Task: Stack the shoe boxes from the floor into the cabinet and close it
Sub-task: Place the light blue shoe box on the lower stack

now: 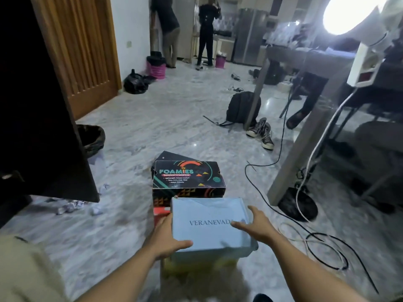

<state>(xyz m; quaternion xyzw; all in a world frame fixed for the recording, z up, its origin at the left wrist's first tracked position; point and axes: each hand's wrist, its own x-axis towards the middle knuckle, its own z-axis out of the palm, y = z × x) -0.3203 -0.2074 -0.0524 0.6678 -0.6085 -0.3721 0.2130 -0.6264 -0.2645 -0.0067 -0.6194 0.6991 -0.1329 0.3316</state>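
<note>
The pale blue shoe box [210,223] is flanked by both hands. The left hand [168,238] is laid against the box's left edge, its thumb hooked over the near left corner of the lid and its fingers spread along the side. The right hand [254,224] is held open at the right edge, fingers fanned over the lid near the printed lettering; whether it is already pressed against the cardboard cannot be told (some motion blur is present there). Neither hand is closed into a fist, so the grasp is judged to be a two-sided squeeze in the making.

The box is placed directly ahead of and between the hands, uppermost on a small heap on the floor [187,118], with something yellow glimpsed beneath it. Its long axis is seen running left to right, so both short ends are reached about equally, the left hand appearing the more firmly seated.

Just beyond, touching its far edge, the black patterned shoe box [188,176] is stacked on further boxes. The dark cabinet [39,131] is found to the left, so a lift and a leftward swing are judged to be called for.
</note>
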